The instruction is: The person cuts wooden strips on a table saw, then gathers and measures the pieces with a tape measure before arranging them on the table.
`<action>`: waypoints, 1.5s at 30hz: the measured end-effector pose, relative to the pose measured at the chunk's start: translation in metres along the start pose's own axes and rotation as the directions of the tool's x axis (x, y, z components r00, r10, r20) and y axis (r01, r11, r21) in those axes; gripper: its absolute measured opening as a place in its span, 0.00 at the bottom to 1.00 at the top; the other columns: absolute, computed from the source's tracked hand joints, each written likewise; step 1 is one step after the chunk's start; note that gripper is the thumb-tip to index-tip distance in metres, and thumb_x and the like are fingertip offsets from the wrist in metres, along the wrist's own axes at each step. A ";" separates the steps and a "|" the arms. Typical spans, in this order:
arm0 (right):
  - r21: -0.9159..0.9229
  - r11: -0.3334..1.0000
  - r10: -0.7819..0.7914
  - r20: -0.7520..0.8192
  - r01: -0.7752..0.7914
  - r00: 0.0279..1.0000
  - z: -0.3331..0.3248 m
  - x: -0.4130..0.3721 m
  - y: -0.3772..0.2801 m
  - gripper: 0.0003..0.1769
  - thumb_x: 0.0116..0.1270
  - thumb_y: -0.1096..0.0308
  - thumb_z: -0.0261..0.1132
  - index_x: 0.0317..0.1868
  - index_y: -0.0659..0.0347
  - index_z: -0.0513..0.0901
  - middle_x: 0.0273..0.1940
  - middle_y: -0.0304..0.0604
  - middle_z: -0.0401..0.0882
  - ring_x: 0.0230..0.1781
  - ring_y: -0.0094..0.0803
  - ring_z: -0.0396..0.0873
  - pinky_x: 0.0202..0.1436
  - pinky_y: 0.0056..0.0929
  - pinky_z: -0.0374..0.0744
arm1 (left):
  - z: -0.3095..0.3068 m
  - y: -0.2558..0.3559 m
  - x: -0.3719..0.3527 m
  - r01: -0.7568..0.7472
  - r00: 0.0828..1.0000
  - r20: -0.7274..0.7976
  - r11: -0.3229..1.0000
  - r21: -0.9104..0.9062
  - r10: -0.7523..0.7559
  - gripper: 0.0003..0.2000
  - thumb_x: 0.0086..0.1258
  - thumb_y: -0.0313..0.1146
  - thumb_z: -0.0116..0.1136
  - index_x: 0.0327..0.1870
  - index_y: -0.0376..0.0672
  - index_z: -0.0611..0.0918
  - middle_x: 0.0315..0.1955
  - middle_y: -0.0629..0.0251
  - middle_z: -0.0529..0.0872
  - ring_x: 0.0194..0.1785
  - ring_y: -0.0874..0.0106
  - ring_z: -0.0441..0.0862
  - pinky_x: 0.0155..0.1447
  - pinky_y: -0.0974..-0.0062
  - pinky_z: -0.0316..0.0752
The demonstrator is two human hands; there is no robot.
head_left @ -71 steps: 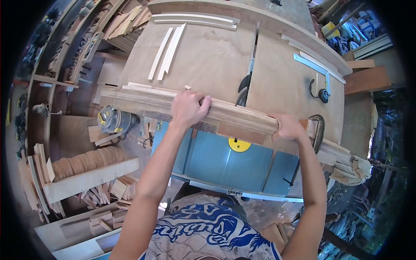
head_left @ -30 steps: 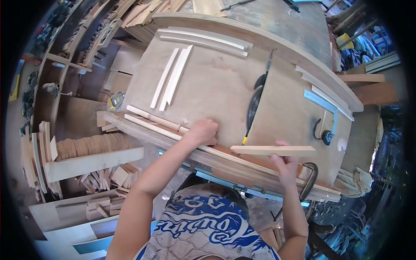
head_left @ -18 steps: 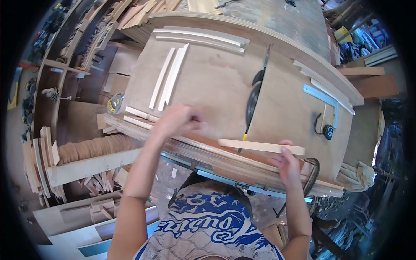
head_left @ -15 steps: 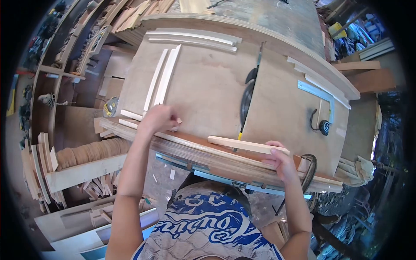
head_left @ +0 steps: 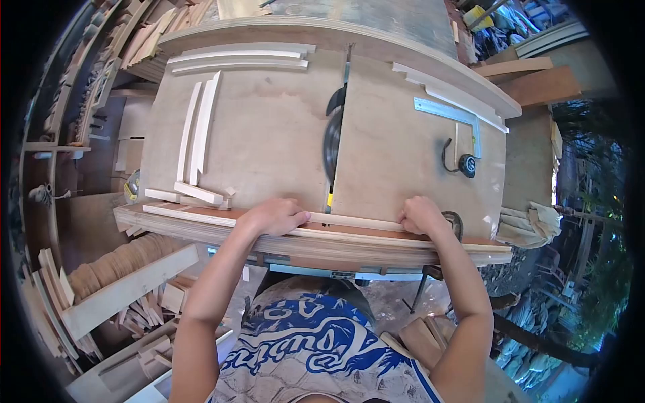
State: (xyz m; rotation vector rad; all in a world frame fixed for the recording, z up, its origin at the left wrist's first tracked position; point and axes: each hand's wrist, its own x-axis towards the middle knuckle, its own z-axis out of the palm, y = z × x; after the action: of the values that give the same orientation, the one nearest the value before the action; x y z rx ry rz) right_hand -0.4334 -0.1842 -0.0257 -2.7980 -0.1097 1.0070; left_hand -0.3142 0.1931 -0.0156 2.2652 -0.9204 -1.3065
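Note:
A narrow wood strip (head_left: 357,221) lies lengthwise along the near fence (head_left: 222,214) of a saw table (head_left: 269,127). My left hand (head_left: 272,216) is closed over its left end, thumb and fingers pressing together. At the other end my right hand (head_left: 422,215) has its fingers curled round the strip. Just beyond the strip, between my hands, the dark circular saw blade (head_left: 332,142) stands up through the slot. Short wood offcuts (head_left: 199,193) rest left of my left hand.
Long pale strips (head_left: 207,124) lie at the table's left, others along the far fence (head_left: 349,30). On the right are a metal square (head_left: 447,111) and a tape measure (head_left: 466,165). A clamp (head_left: 454,226) sits near my right hand. Stacked wood (head_left: 124,269) stands lower left.
My left hand has come from the offcuts to the strip's left end. The strip, slanted in my right hand before, now lies along the near fence. The view has shifted.

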 end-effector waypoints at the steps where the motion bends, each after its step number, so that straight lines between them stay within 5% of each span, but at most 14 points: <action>1: -0.085 0.996 -0.012 0.040 0.015 0.999 0.002 0.001 0.005 0.16 0.53 0.71 0.67 0.40 0.47 0.97 0.38 0.49 0.92 0.41 0.50 0.90 0.53 0.47 0.88 | 0.000 0.004 0.001 -0.009 1.000 0.003 1.000 -0.001 0.009 0.25 0.87 0.50 0.45 0.53 0.39 0.90 0.56 0.49 0.87 0.60 0.48 0.83 0.69 0.55 0.75; 5: -0.132 0.991 -0.003 0.028 0.007 1.000 0.005 0.001 0.015 0.16 0.51 0.72 0.66 0.37 0.47 0.97 0.37 0.48 0.92 0.41 0.50 0.90 0.52 0.47 0.88 | 0.006 0.007 0.011 -0.039 0.999 0.015 0.997 -0.060 0.040 0.27 0.87 0.51 0.43 0.57 0.38 0.89 0.56 0.47 0.86 0.63 0.49 0.82 0.72 0.56 0.73; 8: -0.123 0.992 0.029 0.136 -0.012 0.990 -0.018 -0.010 -0.001 0.17 0.57 0.66 0.69 0.46 0.51 0.96 0.42 0.51 0.93 0.48 0.51 0.90 0.57 0.47 0.87 | 0.008 0.005 0.014 -0.028 0.999 0.026 0.996 -0.079 0.030 0.28 0.87 0.51 0.42 0.57 0.37 0.89 0.57 0.47 0.86 0.64 0.49 0.82 0.73 0.57 0.73; 10: 0.154 0.986 -0.089 0.147 0.066 0.985 -0.036 -0.031 -0.022 0.33 0.62 0.52 0.75 0.66 0.57 0.86 0.57 0.59 0.89 0.61 0.53 0.86 0.67 0.44 0.83 | 0.007 0.003 0.016 -0.016 0.999 0.033 0.998 -0.066 0.018 0.28 0.87 0.51 0.41 0.57 0.37 0.90 0.58 0.47 0.86 0.64 0.49 0.82 0.73 0.57 0.72; 12: 0.381 0.902 -0.275 0.138 0.206 0.951 -0.032 -0.049 -0.044 0.59 0.54 0.38 0.80 0.81 0.60 0.69 0.72 0.62 0.77 0.74 0.55 0.76 0.77 0.46 0.74 | 0.011 0.000 0.015 -0.021 0.999 0.026 0.996 -0.085 0.023 0.28 0.87 0.52 0.42 0.56 0.37 0.90 0.59 0.47 0.86 0.65 0.48 0.81 0.74 0.58 0.72; 15: 0.115 0.974 -0.211 0.152 0.195 0.965 -0.025 -0.063 -0.074 0.69 0.43 0.35 0.85 0.82 0.59 0.66 0.78 0.61 0.70 0.78 0.56 0.70 0.80 0.51 0.70 | 0.007 0.006 0.008 -0.054 0.999 -0.008 0.997 -0.061 0.053 0.28 0.86 0.52 0.42 0.55 0.37 0.90 0.56 0.48 0.87 0.63 0.47 0.83 0.72 0.57 0.74; 17: 0.124 0.976 -0.191 0.097 0.178 0.977 -0.015 -0.062 -0.075 0.64 0.39 0.41 0.87 0.77 0.58 0.71 0.76 0.57 0.72 0.76 0.56 0.72 0.80 0.55 0.69 | 0.006 0.015 -0.011 -0.068 0.991 -0.114 0.997 -0.023 0.065 0.25 0.85 0.49 0.46 0.54 0.37 0.90 0.55 0.48 0.88 0.61 0.48 0.84 0.69 0.56 0.76; 19: 0.081 0.980 -0.181 -0.047 0.185 0.982 -0.006 -0.060 -0.073 0.53 0.39 0.53 0.83 0.70 0.60 0.75 0.64 0.55 0.80 0.69 0.52 0.78 0.78 0.51 0.70 | 0.011 0.023 -0.034 -0.085 0.973 -0.212 0.996 0.024 0.088 0.22 0.83 0.46 0.50 0.53 0.37 0.91 0.53 0.49 0.89 0.58 0.48 0.85 0.66 0.56 0.78; 21: 0.107 0.972 -0.200 -0.098 0.210 0.975 0.004 -0.059 -0.068 0.52 0.38 0.57 0.81 0.68 0.59 0.76 0.62 0.54 0.80 0.67 0.52 0.78 0.75 0.51 0.72 | 0.027 0.020 -0.063 -0.166 0.676 -0.715 0.982 0.086 0.177 0.15 0.74 0.41 0.62 0.51 0.40 0.91 0.48 0.53 0.90 0.55 0.52 0.86 0.61 0.56 0.79; 22: 0.129 0.961 -0.226 -0.150 0.245 0.963 0.007 -0.056 -0.067 0.50 0.36 0.60 0.78 0.67 0.58 0.76 0.60 0.53 0.81 0.65 0.52 0.79 0.72 0.50 0.74 | 0.040 0.013 -0.073 -0.162 0.678 -0.714 0.983 0.087 0.175 0.15 0.74 0.41 0.62 0.51 0.40 0.91 0.48 0.53 0.90 0.55 0.52 0.86 0.61 0.56 0.79; 24: 0.150 0.959 -0.223 -0.134 0.242 0.966 0.007 -0.054 -0.065 0.51 0.35 0.57 0.80 0.68 0.57 0.77 0.62 0.52 0.80 0.66 0.53 0.79 0.73 0.52 0.74 | 0.059 -0.002 -0.084 -0.112 0.448 -0.853 0.964 0.243 0.267 0.14 0.65 0.37 0.71 0.49 0.41 0.91 0.43 0.60 0.90 0.49 0.58 0.86 0.54 0.60 0.81; 25: 0.164 0.959 -0.212 -0.120 0.230 0.970 0.005 -0.052 -0.066 0.53 0.34 0.55 0.82 0.68 0.55 0.77 0.64 0.51 0.79 0.66 0.55 0.78 0.73 0.53 0.75 | 0.059 -0.007 -0.079 -0.098 0.451 -0.853 0.965 0.245 0.263 0.14 0.65 0.37 0.71 0.49 0.41 0.91 0.43 0.60 0.90 0.49 0.58 0.86 0.54 0.60 0.81; 27: 0.168 0.963 -0.198 -0.095 0.212 0.976 -0.003 -0.052 -0.071 0.54 0.33 0.55 0.82 0.69 0.53 0.78 0.64 0.51 0.79 0.66 0.55 0.78 0.73 0.52 0.75 | 0.064 -0.007 -0.065 -0.055 0.238 -0.882 0.912 0.406 0.407 0.15 0.62 0.39 0.72 0.46 0.42 0.92 0.39 0.64 0.89 0.45 0.62 0.87 0.48 0.63 0.81; 45: 0.154 0.975 -0.139 -0.154 0.163 0.978 0.020 -0.041 -0.081 0.54 0.29 0.53 0.82 0.67 0.48 0.83 0.64 0.48 0.80 0.63 0.50 0.81 0.70 0.48 0.77 | 0.076 -0.030 -0.054 -0.021 0.099 -0.897 0.902 0.430 0.430 0.10 0.57 0.34 0.73 0.40 0.46 0.93 0.34 0.69 0.90 0.40 0.65 0.88 0.46 0.67 0.80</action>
State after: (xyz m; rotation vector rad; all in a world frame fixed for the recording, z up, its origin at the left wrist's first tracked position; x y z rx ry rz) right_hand -0.4788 -0.1070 -0.0001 -2.6528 -0.2075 0.7434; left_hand -0.3889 0.2522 -0.0382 2.2974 -0.8376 0.7152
